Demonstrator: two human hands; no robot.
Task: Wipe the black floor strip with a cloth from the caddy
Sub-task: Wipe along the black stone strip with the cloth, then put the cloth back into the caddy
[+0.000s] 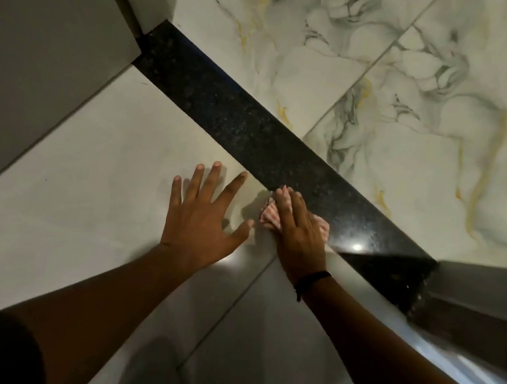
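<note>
The right hand (300,227), just right of the frame's centre, lies flat with its fingers straight and close together, pressing down on a crumpled pink-and-white patterned cloth (270,216); the hand is laid on the cloth rather than curled around it, and its fingertips reach the near edge of the black speckled stone floor strip (252,126). Only the cloth's edges show, at the left of the fingers and at the right of the knuckles, and the rest is hidden under the palm. A thin black cord bracelet (313,279) circles the right wrist. Just to the left, the left hand (203,215) is spread wide, fingers fanned, palm flat on the plain pale floor tile (92,176), holding nothing; its thumb tip comes near the cloth without touching it. The strip runs diagonally from the upper left of the frame to the lower right, parting the plain tile from white marble-look tile with grey and yellow veins (408,114) at the upper right. A grey wall or door panel (43,47) fills the upper left, and another grey surface (484,294) cuts off the strip's lower right end. A bright glare spot sits on the strip beside the right hand. No writing or label is readable. Both forearms run out of the bottom of the frame.
</note>
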